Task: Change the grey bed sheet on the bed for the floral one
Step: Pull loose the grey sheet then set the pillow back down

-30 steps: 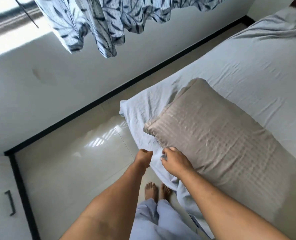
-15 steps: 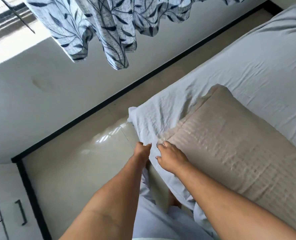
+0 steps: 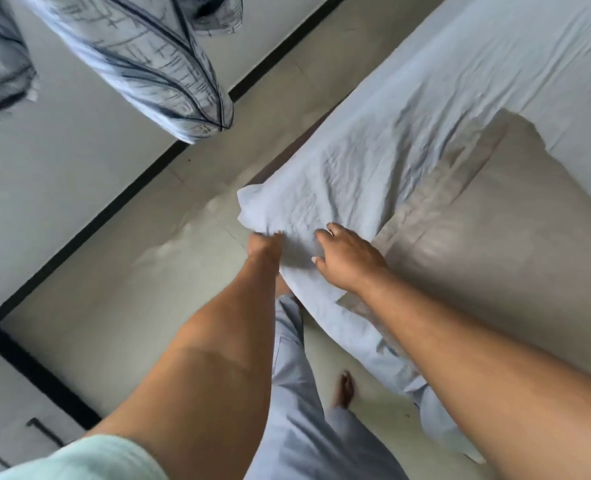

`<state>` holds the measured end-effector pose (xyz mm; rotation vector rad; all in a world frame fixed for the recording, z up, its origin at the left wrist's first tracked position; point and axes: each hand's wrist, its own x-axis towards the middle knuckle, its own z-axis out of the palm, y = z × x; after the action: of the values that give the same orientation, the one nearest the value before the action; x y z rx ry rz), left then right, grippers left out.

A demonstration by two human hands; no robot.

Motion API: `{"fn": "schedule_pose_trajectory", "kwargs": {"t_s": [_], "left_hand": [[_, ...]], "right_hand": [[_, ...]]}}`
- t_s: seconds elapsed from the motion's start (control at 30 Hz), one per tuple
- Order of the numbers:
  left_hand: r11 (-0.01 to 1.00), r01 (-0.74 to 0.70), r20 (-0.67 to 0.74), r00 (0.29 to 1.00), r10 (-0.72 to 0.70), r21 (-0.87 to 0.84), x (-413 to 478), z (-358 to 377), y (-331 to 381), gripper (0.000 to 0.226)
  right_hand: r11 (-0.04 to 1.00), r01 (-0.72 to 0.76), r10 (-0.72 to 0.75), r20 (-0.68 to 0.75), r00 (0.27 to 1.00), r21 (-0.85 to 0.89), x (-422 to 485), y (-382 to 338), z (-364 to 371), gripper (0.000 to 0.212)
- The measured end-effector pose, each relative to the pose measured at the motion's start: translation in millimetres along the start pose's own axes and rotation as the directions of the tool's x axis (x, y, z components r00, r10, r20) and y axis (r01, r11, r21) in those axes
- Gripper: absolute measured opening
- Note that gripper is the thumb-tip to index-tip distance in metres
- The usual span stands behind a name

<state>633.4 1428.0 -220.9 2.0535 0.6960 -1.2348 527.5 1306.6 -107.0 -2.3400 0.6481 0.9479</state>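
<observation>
The grey bed sheet [image 3: 373,161] covers the bed and is rumpled at the near corner. My left hand [image 3: 263,245] grips the sheet's edge just below that corner, fingers curled into the cloth. My right hand [image 3: 346,258] lies on top of the sheet beside it, fingers spread and bent onto the fabric. A beige pillow [image 3: 495,244] lies on the bed to the right of my right hand, its near end partly covered by the sheet. No floral sheet is in view.
A leaf-patterned curtain [image 3: 155,64] hangs at the top left over the white wall. Glossy tiled floor [image 3: 141,289] runs between bed and wall, edged by a black skirting [image 3: 121,199]. My legs and bare foot [image 3: 344,389] stand by the bed. A cupboard handle [image 3: 41,429] shows bottom left.
The view has moved closer to the bed corner. The sheet corner has been pulled up and folded over the pillow's near end, and both hands have shifted up along it.
</observation>
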Motion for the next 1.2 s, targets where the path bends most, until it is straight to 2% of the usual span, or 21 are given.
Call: {"fn": "schedule_pose_trajectory", "kwargs": {"t_s": [0.07, 0.13, 0.23, 0.33, 0.47, 0.57, 0.6, 0.67, 0.73, 0.77, 0.8, 0.87, 0.93, 1.0, 1.07, 1.13, 1.2], "left_hand": [[0.999, 0.046, -0.050, 0.998, -0.045, 0.021, 5, -3, 7, 0.028], [0.997, 0.074, -0.127, 0.989, -0.072, 0.014, 11, -7, 12, 0.026], [0.999, -0.030, -0.147, 0.989, 0.026, -0.029, -9, 0, 18, 0.013], [0.985, -0.086, -0.208, 0.977, 0.054, -0.149, -34, 10, 3, 0.013], [0.970, -0.169, -0.128, 0.981, 0.148, -0.174, -74, 10, 14, 0.016], [0.941, -0.194, 0.094, 0.969, 0.228, -0.277, -118, 24, 44, 0.014], [0.922, -0.205, 0.169, 0.948, 0.271, -0.329, -132, 28, 57, 0.013], [0.882, -0.231, 0.318, 0.870, 0.376, -0.411, -163, 33, 83, 0.018], [0.850, -0.218, 0.468, 0.756, 0.459, -0.480, -191, 34, 103, 0.017], [0.843, -0.205, 0.527, 0.701, 0.482, -0.498, -202, 34, 110, 0.015], [0.839, -0.191, 0.567, 0.659, 0.494, -0.510, -210, 35, 114, 0.014], [0.834, -0.168, 0.621, 0.595, 0.511, -0.526, -219, 35, 118, 0.017], [0.831, -0.165, 0.644, 0.559, 0.523, -0.532, -214, 35, 116, 0.039], [0.870, -0.229, 0.639, 0.601, 0.480, -0.438, -203, 33, 108, 0.055], [0.923, -0.350, 0.613, 0.697, 0.372, -0.161, -185, 30, 97, 0.058], [0.902, -0.411, 0.574, 0.773, 0.271, 0.128, -163, 29, 82, 0.049], [0.908, -0.384, 0.507, 0.824, 0.255, 0.168, -150, 30, 75, 0.037]], "right_hand": [[1.000, -0.009, 0.009, 0.010, 1.000, 0.006, 9, 3, -2, 0.047], [1.000, -0.027, 0.026, 0.020, 0.999, 0.014, 15, 5, -7, 0.049], [0.997, -0.047, 0.045, 0.029, 0.999, 0.055, 13, 6, -12, 0.049], [0.994, -0.063, 0.061, 0.023, 0.998, 0.091, 10, 4, -7, 0.052], [0.983, -0.093, 0.096, -0.012, 0.995, 0.156, 1, 7, -20, 0.068], [0.970, -0.102, 0.112, -0.031, 0.993, 0.222, -16, 14, -28, 0.076], [0.962, -0.090, 0.115, -0.082, 0.990, 0.258, -23, 16, -32, 0.071], [0.940, -0.060, 0.158, -0.271, 0.949, 0.337, -42, 23, -42, 0.056], [0.916, -0.027, 0.229, -0.467, 0.854, 0.400, -62, 35, -52, 0.043], [0.907, -0.022, 0.261, -0.519, 0.814, 0.421, -70, 40, -57, 0.039], [0.901, -0.031, 0.286, -0.539, 0.792, 0.433, -78, 44, -62, 0.036], [0.896, -0.088, 0.326, -0.512, 0.795, 0.435, -88, 47, -67, 0.029], [0.896, -0.136, 0.339, -0.454, 0.824, 0.424, -88, 47, -68, 0.022], [0.887, -0.158, 0.349, -0.408, 0.844, 0.433, -90, 47, -63, 0.021], [0.880, -0.188, 0.363, -0.360, 0.860, 0.436, -91, 46, -54, 0.020], [0.882, -0.200, 0.354, -0.321, 0.879, 0.426, -94, 42, -41, 0.018], [0.886, -0.192, 0.337, -0.300, 0.892, 0.423, -97, 39, -29, 0.019]]}}
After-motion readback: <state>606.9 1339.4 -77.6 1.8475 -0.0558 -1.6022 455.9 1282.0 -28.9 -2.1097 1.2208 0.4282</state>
